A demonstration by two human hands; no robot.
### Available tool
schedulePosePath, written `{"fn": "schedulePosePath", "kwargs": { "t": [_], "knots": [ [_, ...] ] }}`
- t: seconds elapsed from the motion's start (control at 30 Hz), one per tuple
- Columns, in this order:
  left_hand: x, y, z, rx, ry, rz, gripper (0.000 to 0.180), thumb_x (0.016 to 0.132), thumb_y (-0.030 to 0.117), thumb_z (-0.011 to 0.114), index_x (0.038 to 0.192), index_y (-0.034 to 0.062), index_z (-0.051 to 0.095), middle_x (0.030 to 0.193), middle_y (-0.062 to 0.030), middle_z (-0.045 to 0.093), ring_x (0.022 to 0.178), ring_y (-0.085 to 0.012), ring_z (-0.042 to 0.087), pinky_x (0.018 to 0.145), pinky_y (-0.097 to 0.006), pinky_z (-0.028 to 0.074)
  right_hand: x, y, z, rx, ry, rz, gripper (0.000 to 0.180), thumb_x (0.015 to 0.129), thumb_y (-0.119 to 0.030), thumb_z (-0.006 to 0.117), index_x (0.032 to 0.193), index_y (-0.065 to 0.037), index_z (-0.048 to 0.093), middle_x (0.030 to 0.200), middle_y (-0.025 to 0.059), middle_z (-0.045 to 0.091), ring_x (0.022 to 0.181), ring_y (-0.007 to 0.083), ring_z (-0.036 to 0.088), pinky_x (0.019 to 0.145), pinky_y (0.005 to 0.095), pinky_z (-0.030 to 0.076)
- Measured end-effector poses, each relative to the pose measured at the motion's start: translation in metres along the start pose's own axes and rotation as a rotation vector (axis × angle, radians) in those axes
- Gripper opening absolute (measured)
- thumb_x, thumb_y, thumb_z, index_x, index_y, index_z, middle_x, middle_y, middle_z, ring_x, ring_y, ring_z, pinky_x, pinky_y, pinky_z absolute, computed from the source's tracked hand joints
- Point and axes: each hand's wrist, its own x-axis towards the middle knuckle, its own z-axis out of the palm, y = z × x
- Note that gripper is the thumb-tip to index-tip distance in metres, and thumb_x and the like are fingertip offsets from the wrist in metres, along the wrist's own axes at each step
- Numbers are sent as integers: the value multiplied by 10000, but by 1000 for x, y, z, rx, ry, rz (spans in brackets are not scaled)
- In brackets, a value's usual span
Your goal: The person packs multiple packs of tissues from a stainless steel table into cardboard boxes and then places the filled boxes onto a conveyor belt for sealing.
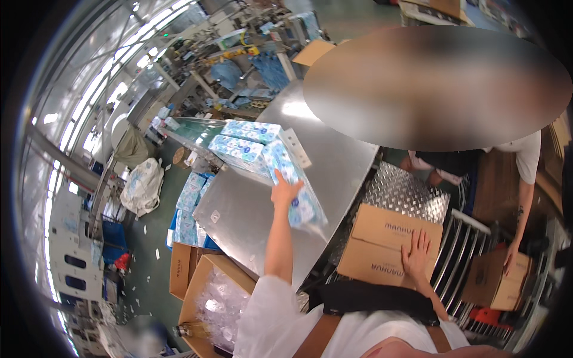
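My left hand (285,192) reaches out over the steel table (250,209) and grips a blue-and-white plastic-wrapped tissue pack (295,185) standing on end, tilted toward me. Two more such packs (245,146) lie behind it on the table. Flat on the closed flaps of a brown cardboard carton (382,241) rests my right hand (416,250), fingers spread, holding nothing. That carton sits on metal rollers (459,250) in front of me.
A co-worker's hand (512,256) rests on another carton (495,280) at the right. An open carton lined with clear plastic (218,298) stands at lower left. More tissue packs (191,203) lie on the floor beside the table. A conveyor (194,128) and machinery stand behind.
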Motion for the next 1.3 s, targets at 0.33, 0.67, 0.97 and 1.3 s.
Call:
{"fn": "schedulePosePath", "kwargs": {
  "t": [0.33,0.67,0.97,1.3],
  "knots": [
    [-188,-79,-35,131,65,-349,1061,629,512,677,1405,106,79,998,-262,565,905,-392,570,762,-440,450,-4,0,-1,-22,0,58,636,814,-297,516,1361,-64,289,1414,184,229,1316,327,182,1064,463,108],
    [-14,4,-13,252,702,532,734,810,391,586,1345,6,263,1173,-217,490,1085,-344,454,936,-441,346,2,-3,-5,88,-76,174,655,786,-364,539,1354,-124,320,1403,188,246,1322,340,163,1062,469,131],
    [-187,25,169,-228,-409,613,575,914,303,410,1276,-115,254,1183,-319,435,1077,-421,455,910,-431,366,-11,16,12,120,81,134,617,816,-422,485,1348,-151,328,1399,164,271,1312,304,217,1076,486,105],
    [-306,99,285,-129,-487,574,644,905,279,463,1303,-131,166,1278,-353,296,1198,-407,334,979,-436,307,-57,130,-23,-104,226,335,582,838,-378,441,1313,-53,355,1373,157,320,1306,268,246,1080,474,105]
  ]
}}
